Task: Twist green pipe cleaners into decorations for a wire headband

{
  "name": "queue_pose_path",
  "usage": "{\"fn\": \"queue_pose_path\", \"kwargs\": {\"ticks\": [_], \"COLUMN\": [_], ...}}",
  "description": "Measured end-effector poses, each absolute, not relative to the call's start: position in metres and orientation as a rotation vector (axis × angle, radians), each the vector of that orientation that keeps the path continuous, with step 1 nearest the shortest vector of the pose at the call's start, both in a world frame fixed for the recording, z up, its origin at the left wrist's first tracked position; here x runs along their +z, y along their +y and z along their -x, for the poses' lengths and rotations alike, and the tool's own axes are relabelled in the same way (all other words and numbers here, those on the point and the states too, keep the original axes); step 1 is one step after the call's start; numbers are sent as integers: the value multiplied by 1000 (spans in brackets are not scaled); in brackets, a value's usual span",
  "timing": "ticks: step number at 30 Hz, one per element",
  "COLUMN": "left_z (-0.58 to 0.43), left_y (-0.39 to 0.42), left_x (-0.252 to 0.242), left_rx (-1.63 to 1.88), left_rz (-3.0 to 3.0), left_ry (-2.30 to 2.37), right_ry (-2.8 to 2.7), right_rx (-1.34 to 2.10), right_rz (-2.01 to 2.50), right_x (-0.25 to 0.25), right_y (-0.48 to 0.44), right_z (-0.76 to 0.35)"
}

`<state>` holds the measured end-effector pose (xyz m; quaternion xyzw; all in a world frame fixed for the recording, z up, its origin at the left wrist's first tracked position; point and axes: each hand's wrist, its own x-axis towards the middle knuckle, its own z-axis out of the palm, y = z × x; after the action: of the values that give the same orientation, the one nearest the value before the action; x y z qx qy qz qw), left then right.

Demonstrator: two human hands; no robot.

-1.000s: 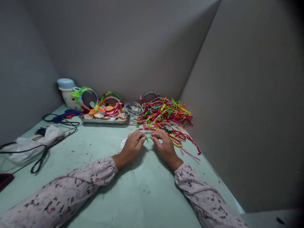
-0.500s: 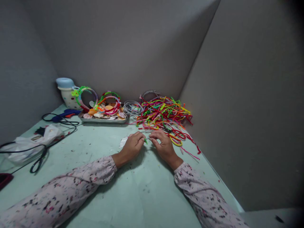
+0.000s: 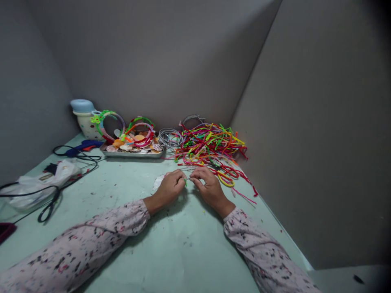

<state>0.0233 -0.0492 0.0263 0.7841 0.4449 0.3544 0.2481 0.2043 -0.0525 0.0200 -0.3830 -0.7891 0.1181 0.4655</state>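
Near the middle of the table (image 3: pixel 183 244), my left hand (image 3: pixel 171 186) is closed on a small green piece (image 3: pixel 185 182) that pokes out at its fingertips. My right hand (image 3: pixel 209 186) faces it, thumb and fingers pinched on the end of a thin grey wire (image 3: pixel 188 178) that runs toward the green piece. Only a narrow gap parts the two hands. A whitish flat piece (image 3: pixel 158 182) lies just left of my left hand. Behind my right hand spreads a pile of coloured fuzzy stems (image 3: pixel 210 142).
At the back stand a metal tray (image 3: pixel 131 155) of shells with decorated hoops (image 3: pixel 111 122), coiled wire (image 3: pixel 170 138) and a blue-lidded container (image 3: pixel 87 120). On the left lie a plastic bag (image 3: pixel 33 189), black cord (image 3: pixel 56 199) and a blue-handled tool (image 3: pixel 81 147).
My right fingertips have moved slightly left, closer to my left hand. Less of the green piece shows at my left fingertips. The view has shifted a little.
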Motion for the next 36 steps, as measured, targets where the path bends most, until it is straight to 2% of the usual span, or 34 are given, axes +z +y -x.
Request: {"fn": "queue_pose_path", "kwargs": {"ticks": [16,36], "left_z": [-25,-24], "left_y": [-54,-54], "left_x": [26,27], "left_rx": [1262,1268], "left_rz": [-2267,-2285], "left_ry": [1238,1200], "right_ry": [-1809,-1827], "right_rx": [337,339], "right_rz": [978,979], "right_x": [19,21], "right_y": [-51,-53], "right_z": [-202,-202]}}
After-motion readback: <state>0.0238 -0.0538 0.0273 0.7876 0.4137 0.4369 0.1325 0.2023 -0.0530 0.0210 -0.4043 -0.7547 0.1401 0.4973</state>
